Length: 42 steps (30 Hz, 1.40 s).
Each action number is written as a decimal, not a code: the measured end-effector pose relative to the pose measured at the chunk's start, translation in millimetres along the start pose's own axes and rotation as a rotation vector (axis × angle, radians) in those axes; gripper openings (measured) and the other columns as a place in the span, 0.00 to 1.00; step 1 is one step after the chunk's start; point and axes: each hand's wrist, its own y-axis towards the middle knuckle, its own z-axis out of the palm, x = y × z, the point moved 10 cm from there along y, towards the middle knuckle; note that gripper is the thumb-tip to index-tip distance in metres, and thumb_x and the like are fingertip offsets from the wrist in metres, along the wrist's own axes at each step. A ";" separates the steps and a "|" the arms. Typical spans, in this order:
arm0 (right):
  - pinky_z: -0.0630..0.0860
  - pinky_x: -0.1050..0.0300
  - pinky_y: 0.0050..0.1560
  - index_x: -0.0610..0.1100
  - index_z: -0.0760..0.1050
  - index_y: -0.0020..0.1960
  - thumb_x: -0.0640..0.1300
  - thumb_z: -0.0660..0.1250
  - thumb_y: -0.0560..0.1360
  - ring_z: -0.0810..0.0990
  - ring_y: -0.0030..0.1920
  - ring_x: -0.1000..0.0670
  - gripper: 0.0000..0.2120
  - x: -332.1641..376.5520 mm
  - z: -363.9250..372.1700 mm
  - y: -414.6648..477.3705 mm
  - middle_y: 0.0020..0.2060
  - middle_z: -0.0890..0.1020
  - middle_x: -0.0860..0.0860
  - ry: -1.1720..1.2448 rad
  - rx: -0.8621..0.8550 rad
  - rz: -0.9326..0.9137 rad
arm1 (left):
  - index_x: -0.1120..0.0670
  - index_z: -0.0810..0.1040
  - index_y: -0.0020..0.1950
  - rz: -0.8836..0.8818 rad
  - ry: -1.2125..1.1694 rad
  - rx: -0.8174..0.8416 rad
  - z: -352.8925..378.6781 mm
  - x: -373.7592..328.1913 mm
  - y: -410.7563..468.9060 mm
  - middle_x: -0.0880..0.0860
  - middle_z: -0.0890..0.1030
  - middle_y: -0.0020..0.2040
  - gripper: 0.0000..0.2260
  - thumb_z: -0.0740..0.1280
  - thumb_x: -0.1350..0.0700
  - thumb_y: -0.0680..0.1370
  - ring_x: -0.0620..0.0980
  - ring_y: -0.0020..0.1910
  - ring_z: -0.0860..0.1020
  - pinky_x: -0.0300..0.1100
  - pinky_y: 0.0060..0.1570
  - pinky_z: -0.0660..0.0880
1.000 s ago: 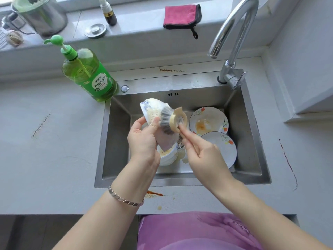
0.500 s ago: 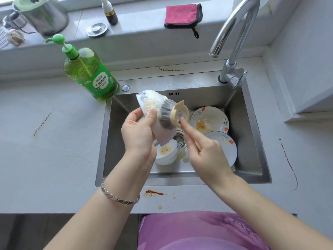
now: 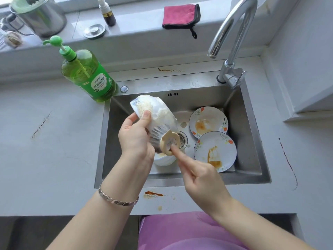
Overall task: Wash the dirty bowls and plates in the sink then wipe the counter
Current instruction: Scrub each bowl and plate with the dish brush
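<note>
Two plates [image 3: 208, 121] lay dirty just right of my right hand [image 3: 201, 175], which gripped the brush [image 3: 166, 141] against the soapy bowl [image 3: 158, 112] my left hand [image 3: 134, 139] held above the sink [image 3: 108, 141], the counter [image 3: 54, 159] not yet wiped.

two plates [image 3: 215, 151], perhaps two bowls [image 3: 158, 112], one brush [image 3: 169, 142].
</note>
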 end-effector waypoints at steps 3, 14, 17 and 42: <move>0.63 0.65 0.30 0.75 0.64 0.61 0.43 0.59 0.79 0.64 0.25 0.53 0.25 -32.9 -3.8 1.3 0.24 0.75 0.58 0.211 -0.014 0.199 | 0.62 0.74 0.60 -0.010 -0.041 0.018 0.5 -1.5 1.2 0.57 0.81 0.46 0.12 0.64 0.66 0.77 0.45 0.32 0.82 0.37 0.28 0.77; 0.64 0.73 0.24 0.51 0.65 0.69 0.38 0.56 0.80 0.65 0.20 0.60 0.19 -47.3 18.0 -8.9 0.21 0.70 0.65 0.572 0.100 0.541 | 0.60 0.74 0.58 -0.010 -0.104 0.024 -2.4 -3.7 4.0 0.57 0.81 0.49 0.10 0.64 0.65 0.77 0.47 0.38 0.83 0.41 0.33 0.79; 0.59 0.72 0.20 0.55 0.66 0.68 0.40 0.55 0.81 0.56 0.21 0.59 0.18 -61.1 21.1 -9.8 0.17 0.63 0.60 0.630 0.099 0.643 | 0.60 0.74 0.60 0.001 -0.101 0.054 1.7 -3.8 1.2 0.57 0.81 0.50 0.12 0.64 0.65 0.77 0.48 0.41 0.82 0.41 0.34 0.80; 0.51 0.72 0.18 0.60 0.72 0.63 0.46 0.57 0.80 0.54 0.20 0.58 0.15 -84.6 -2.0 -2.8 0.22 0.57 0.54 0.819 0.322 0.872 | 0.55 0.84 0.46 -0.017 0.565 0.736 -23.5 1.9 3.7 0.55 0.85 0.40 0.25 0.81 0.44 0.55 0.50 0.39 0.83 0.37 0.37 0.78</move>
